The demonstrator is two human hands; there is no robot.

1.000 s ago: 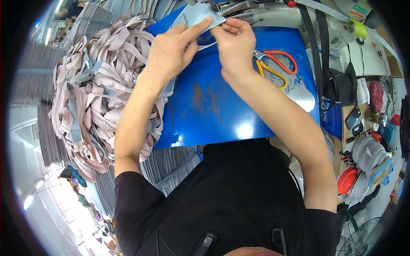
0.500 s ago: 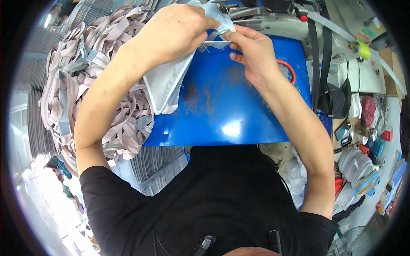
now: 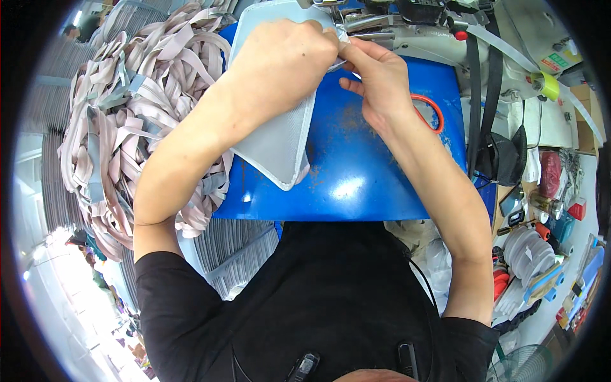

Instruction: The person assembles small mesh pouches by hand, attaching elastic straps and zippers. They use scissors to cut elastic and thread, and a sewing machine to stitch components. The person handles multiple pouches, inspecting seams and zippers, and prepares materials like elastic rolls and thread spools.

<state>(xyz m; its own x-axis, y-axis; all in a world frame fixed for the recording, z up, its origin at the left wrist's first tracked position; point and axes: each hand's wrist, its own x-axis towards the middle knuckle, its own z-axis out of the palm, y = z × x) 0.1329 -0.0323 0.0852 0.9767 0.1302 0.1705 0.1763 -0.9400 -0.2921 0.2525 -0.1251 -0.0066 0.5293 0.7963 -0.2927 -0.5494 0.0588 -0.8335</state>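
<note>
A light grey fabric panel (image 3: 280, 149) with a pale bound edge lies aslant on a worn blue tabletop (image 3: 375, 172). My left hand (image 3: 289, 57) is closed over the panel's right edge, its knuckles up and its fingertips hidden. Just right of it, my right hand (image 3: 382, 73) pinches the same edge between thumb and forefinger, the other fingers loosely curled. Both hands meet right below the metal parts of a sewing machine (image 3: 414, 41). What exactly lies between the fingertips is too small to make out.
A large heap of pinkish-grey fabric strips (image 3: 121, 137) rises at the left of the tabletop, near stacked grey panels (image 3: 235, 248). A red looped handle (image 3: 438, 114) lies beside my right wrist. Black straps (image 3: 472, 105) hang at the right, near shelves of tools and white discs (image 3: 528, 251).
The panel has turned and shifted right, and more of it shows beyond my left hand. My left hand has moved down and right, closing into a fist against my right fingertips.
</note>
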